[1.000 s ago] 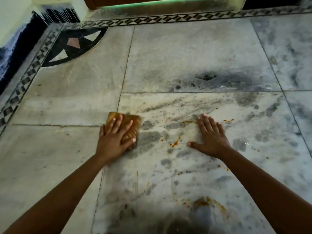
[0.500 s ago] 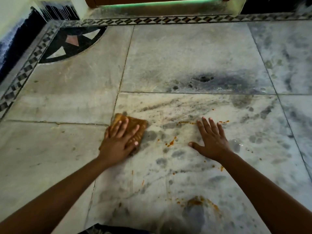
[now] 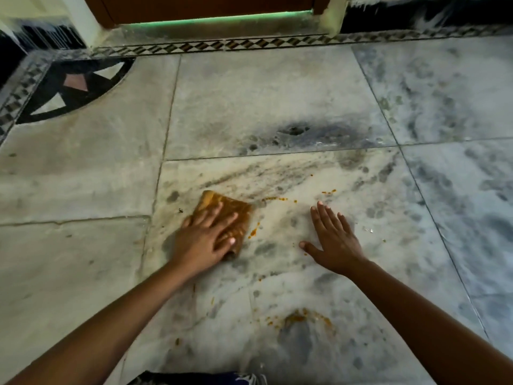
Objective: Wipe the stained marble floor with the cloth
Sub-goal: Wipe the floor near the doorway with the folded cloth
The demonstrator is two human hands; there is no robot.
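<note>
A folded brown-orange cloth (image 3: pixel 236 211) lies flat on the grey-veined marble floor (image 3: pixel 277 107). My left hand (image 3: pixel 205 237) presses down on it with straight, spread fingers and covers its near half. Orange stain specks (image 3: pixel 273 199) dot the slab just right of the cloth, with more (image 3: pixel 254 232) at its right edge. A larger orange smear (image 3: pixel 302 319) sits nearer to me. My right hand (image 3: pixel 331 240) rests palm-down on the floor to the right of the cloth, fingers straight and apart, holding nothing.
A dark sooty patch (image 3: pixel 297 130) marks the slab beyond the cloth. A patterned tile border (image 3: pixel 249 45) runs along the far wall below a wooden door (image 3: pixel 208 6). A black inlay (image 3: pixel 69 87) fills the far left corner. Dark fabric (image 3: pixel 194 379) shows at the bottom edge.
My left hand has slid the cloth rightward across the slab, over the stain specks near the middle. My right hand has stayed planted on the floor.
</note>
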